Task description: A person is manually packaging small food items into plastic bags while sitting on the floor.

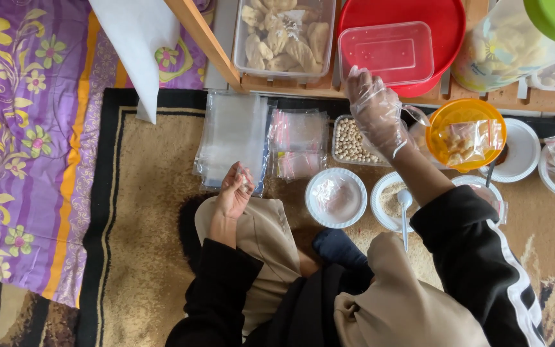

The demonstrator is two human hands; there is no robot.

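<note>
On the rug's middle, a small clear bag (244, 180) is pinched in the left hand (234, 193); the gloved right hand (375, 112), open, hovers over the tub of round pellets (352, 141). Nearby bowls could get knocked by the sleeve.

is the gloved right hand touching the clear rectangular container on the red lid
Cannot tell. In the head view the right hand has fingertips overlapping the lower left corner of the clear container on the red lid, but from above, contact or hovering looks the same.
</note>
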